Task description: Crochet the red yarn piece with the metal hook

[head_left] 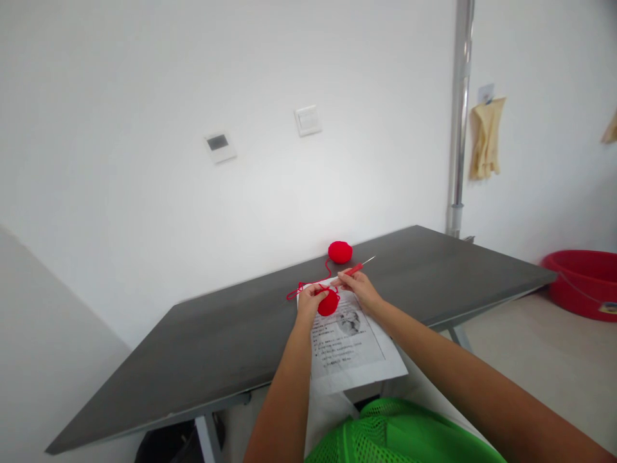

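Right now both hands meet near the middle of the dark grey bench (216, 347), at the top end of a printed sheet of paper (359, 357). The left hand (309, 299) is closed in a pinch on a small round red crochet piece (328, 305); whether the piece rests on the paper cannot be told. The right hand (360, 287) is curled shut around a crochet hook (359, 266) with a red handle. Its metal tip points away to the far right, clear of everything. A strand of red yarn (308, 287) loops from the piece across the bench to a ball of yarn (340, 251), which sits close to the far edge by the white wall, apart from the hands.

The paper's near end sticks out past the bench's front edge. Bare bench stretches wide to the left of the hands and again to the right, as far as the corner. Below the front edge, close to the body, is a green mesh basket (385, 440). Off to the right a red tub (583, 283) stands on the floor. A metal pole (460, 116) runs up behind the bench's far corner, and pale gloves (486, 138) hang on the wall beside it.
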{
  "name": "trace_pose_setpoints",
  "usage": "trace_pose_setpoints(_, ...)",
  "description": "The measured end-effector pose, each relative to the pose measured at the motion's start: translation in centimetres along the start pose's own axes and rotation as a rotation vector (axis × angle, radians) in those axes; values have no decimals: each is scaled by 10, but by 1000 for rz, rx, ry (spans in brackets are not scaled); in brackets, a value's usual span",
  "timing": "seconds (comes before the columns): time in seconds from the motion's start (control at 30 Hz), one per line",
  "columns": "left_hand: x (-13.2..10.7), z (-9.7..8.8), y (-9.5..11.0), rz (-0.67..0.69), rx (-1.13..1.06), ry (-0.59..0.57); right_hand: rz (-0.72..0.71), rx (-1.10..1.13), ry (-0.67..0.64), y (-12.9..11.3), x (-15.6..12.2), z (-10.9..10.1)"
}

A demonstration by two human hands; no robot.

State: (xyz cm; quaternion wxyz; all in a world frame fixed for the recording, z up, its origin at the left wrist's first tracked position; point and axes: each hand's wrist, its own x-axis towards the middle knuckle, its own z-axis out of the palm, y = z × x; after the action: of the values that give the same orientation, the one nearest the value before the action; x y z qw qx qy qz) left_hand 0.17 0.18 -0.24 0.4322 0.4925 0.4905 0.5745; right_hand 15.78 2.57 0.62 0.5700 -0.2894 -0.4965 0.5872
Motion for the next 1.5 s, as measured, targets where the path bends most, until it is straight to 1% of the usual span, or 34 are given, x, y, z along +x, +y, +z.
trace_pose_setpoints(0.17, 0, 1, -2, 0, 25, 13, 2, 14, 72, 5, 4, -2)
trace_pose_setpoints(0.27, -1, 1, -1, 5, 47, 12, -51, -55, 60, 6, 4, -1)
trace_pose_setpoints(0.4, -1, 1, -1, -9, 21, 30, -109, -132, 39, 7, 3, 1)
trace_pose_setpoints(0.63, 1, -1, -2, -24, -44, 84, -118, -256, 62, 7, -1, -2)
trace_pose_setpoints(0.77, 1, -2, -2, -43, -85, 70, -144, -320, 50, 2, -5, -1)
trace_pose_setpoints(0.87, 1, -2, -2, -51, -104, 62, -120, -212, 17, -1, -7, 0)
trace_pose_setpoints(0.93, 2, -3, -2, -50, -112, 75, -84, -100, -35, -4, -8, 2)
trace_pose_setpoints(1.0, 3, -3, -3, -47, -118, 96, -69, -39, -68, -7, -9, 3)
trace_pose_setpoints(1.07, 3, -3, -4, -46, -119, 117, -88, -40, -54, -10, -11, 4)
trace_pose_setpoints(1.13, 4, -3, -4, -45, -118, 132, -97, -50, -11, -12, -11, 5)
trace_pose_setpoints(1.27, 5, -3, -5, -36, -121, 153, -51, 17, 77, -11, -7, 2)
trace_pose_setpoints(1.37, 5, -3, -4, -34, -121, 159, -30, 55, 59, -7, -3, -1)
trace_pose_setpoints(1.5, 4, -2, -3, -35, -117, 160, -26, 21, 49, -4, -2, -3)
